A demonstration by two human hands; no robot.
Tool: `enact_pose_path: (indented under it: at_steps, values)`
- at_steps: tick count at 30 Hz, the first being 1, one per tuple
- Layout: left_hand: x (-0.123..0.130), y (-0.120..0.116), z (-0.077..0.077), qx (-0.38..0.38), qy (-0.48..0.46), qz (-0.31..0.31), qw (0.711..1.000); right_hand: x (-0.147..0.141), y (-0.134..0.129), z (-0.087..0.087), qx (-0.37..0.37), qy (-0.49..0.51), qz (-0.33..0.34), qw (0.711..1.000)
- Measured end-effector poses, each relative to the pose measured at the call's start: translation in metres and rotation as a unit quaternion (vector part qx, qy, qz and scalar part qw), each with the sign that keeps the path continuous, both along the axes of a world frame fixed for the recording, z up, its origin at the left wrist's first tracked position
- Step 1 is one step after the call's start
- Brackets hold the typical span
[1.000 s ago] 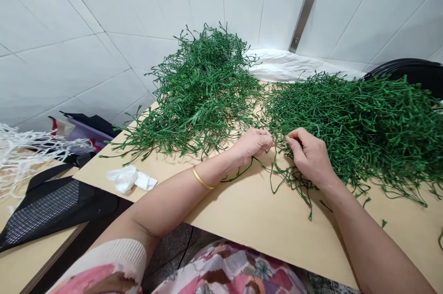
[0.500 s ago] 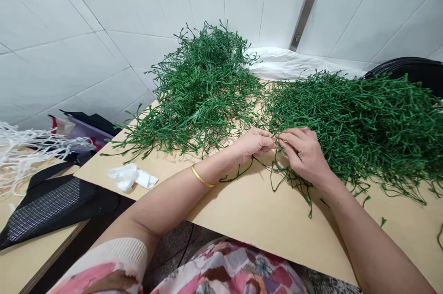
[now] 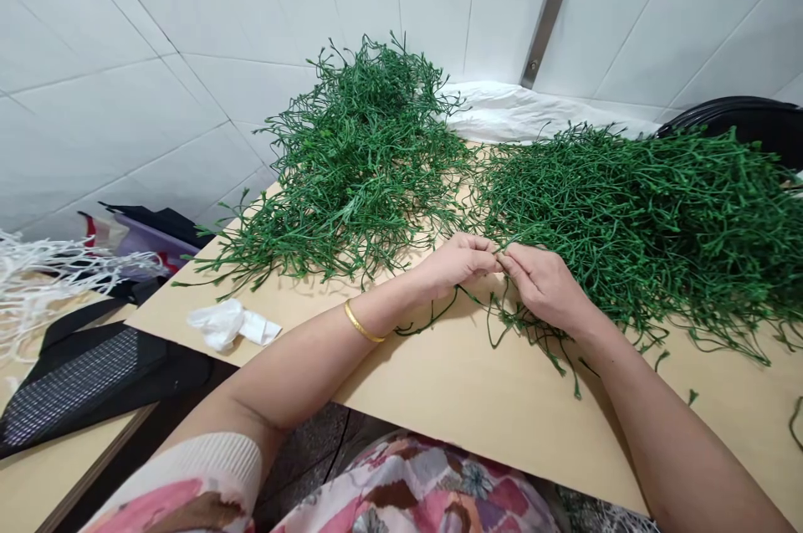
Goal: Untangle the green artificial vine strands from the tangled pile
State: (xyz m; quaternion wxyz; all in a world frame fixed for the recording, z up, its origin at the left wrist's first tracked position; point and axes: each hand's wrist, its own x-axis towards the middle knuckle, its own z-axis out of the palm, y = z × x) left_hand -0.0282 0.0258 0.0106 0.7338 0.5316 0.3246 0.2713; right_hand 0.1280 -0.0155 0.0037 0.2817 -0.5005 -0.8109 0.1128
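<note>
The left hand (image 3: 461, 263) and right hand (image 3: 543, 286) meet, pinching green cord (image 3: 500, 249); left heap (image 3: 370, 148) and right heap (image 3: 633, 215) lie loose; finished share unclear.

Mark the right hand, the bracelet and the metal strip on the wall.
Right hand (image 3: 544, 284), head view: back of the hand.
Bracelet (image 3: 357, 326), head view: middle of the band.
Metal strip (image 3: 549, 14), head view: middle of its length.

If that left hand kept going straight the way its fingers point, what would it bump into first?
Most likely the right hand: its fingertips sit right in front of the left hand's, touching or nearly so; the exact gap is unclear from this view.
</note>
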Motion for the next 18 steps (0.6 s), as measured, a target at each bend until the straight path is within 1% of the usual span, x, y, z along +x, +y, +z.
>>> enact_pose_path:
  at_steps: [2, 4, 5, 7, 9, 11, 12, 14, 15, 16, 18]
  values:
    - [-0.001, 0.0, 0.003, -0.044, -0.031, -0.035, 0.998, 0.0, -0.002, 0.005, -0.053, 0.074, 0.03, 0.995]
    - [-0.003, 0.0, 0.004, -0.082, -0.065, -0.066, 0.992, 0.001, -0.004, 0.01, -0.109, 0.165, 0.054, 0.979]
    - [-0.003, 0.001, 0.004, -0.097, -0.082, -0.071, 0.989, 0.002, -0.005, 0.012, -0.127, 0.212, 0.057, 0.967]
    - [-0.004, 0.004, 0.003, -0.115, -0.116, -0.054, 0.985, 0.004, -0.005, 0.014, -0.134, 0.291, 0.038, 0.947]
    - [-0.003, 0.007, 0.0, -0.121, -0.132, -0.011, 0.984, 0.006, -0.004, 0.014, -0.102, 0.321, -0.012, 0.941]
    - [-0.002, 0.012, -0.003, -0.12, -0.131, 0.041, 0.983, 0.009, -0.002, 0.011, -0.052, 0.287, -0.078, 0.953]
    - [-0.001, 0.013, -0.005, -0.122, -0.128, 0.065, 0.982, 0.01, 0.0, 0.01, -0.027, 0.248, -0.11, 0.962]
    - [0.0, 0.016, -0.007, -0.142, -0.127, 0.1, 0.977, 0.013, 0.002, 0.005, 0.045, 0.136, -0.177, 0.974]
    - [0.0, 0.017, -0.008, -0.156, -0.129, 0.108, 0.973, 0.014, 0.002, 0.004, 0.092, 0.073, -0.211, 0.97]
    - [0.0, 0.017, -0.008, -0.168, -0.131, 0.111, 0.971, 0.014, 0.003, 0.002, 0.144, 0.015, -0.24, 0.96]
    - [0.001, 0.016, -0.008, -0.173, -0.134, 0.11, 0.969, 0.013, 0.001, 0.001, 0.241, -0.063, -0.271, 0.93]
